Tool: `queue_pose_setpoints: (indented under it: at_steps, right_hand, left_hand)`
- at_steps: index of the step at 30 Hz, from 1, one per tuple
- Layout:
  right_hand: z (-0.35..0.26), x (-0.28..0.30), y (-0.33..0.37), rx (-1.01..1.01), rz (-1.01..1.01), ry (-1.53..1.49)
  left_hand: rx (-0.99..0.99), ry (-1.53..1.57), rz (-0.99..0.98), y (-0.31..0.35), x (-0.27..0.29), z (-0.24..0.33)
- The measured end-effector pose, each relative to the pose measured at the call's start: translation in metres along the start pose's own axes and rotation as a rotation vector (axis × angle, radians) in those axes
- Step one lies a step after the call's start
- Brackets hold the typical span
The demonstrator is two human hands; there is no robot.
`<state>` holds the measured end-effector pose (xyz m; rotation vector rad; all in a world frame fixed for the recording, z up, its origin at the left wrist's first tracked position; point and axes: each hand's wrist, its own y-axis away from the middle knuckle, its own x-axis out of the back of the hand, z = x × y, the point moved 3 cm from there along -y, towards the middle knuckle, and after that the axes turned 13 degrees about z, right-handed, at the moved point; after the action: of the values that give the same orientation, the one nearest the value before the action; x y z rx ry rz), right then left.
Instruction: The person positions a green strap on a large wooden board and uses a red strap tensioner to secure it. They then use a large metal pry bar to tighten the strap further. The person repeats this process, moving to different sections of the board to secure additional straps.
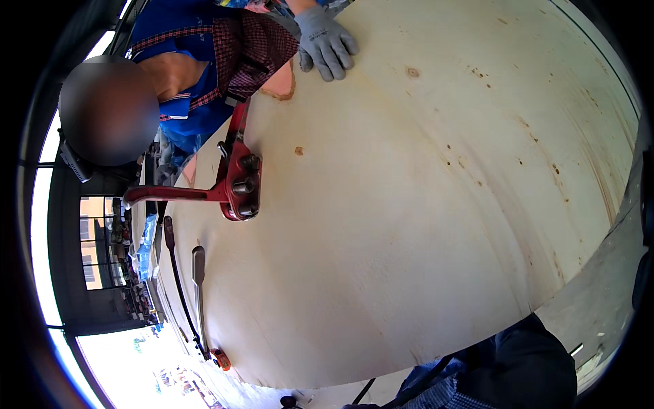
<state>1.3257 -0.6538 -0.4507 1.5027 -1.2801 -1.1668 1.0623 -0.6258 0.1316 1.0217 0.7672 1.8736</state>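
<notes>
Neither my left hand nor my right hand shows in the head view. A large pale wooden board (381, 225) with knots and brown streaks fills most of the picture. On its left part rests a red metal hand tool (240, 178) with two long levers and several round metal pins or bolts. Below it lie two long slim handles, one dark (178, 279) and one grey metal (198, 276); I cannot tell whether they belong to one tool. At their lower end sits a small orange and black object (219, 359).
A co-worker in a blue shirt and checked apron (242, 51) leans in at the upper left. That person's grey-gloved hand (325, 44) lies on the board's far edge. Dark clothing (518, 361) shows below the near edge. Grey floor (599, 307) lies at the right.
</notes>
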Motion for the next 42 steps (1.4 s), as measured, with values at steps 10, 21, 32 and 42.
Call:
queue_pose_setpoints:
  at_steps: [10,21,32,42]
  right_hand:
    - [-0.005,-0.037,-0.037,-0.021,-0.023,-0.012]
    - [-0.007,-0.044,-0.036,-0.01,-0.055,0.001]
    - [-0.012,-0.01,0.017,0.013,-0.154,0.101]
    - [0.015,0.103,0.296,0.088,-0.655,0.754]
  left_hand:
    - [0.193,-0.059,0.06,-0.033,-0.011,0.027]
    - [0.238,-0.101,0.06,-0.042,-0.017,0.031]
    - [0.222,-0.12,0.062,-0.028,-0.023,0.016]
    - [0.024,-0.257,-0.019,0.038,-0.017,-0.074]
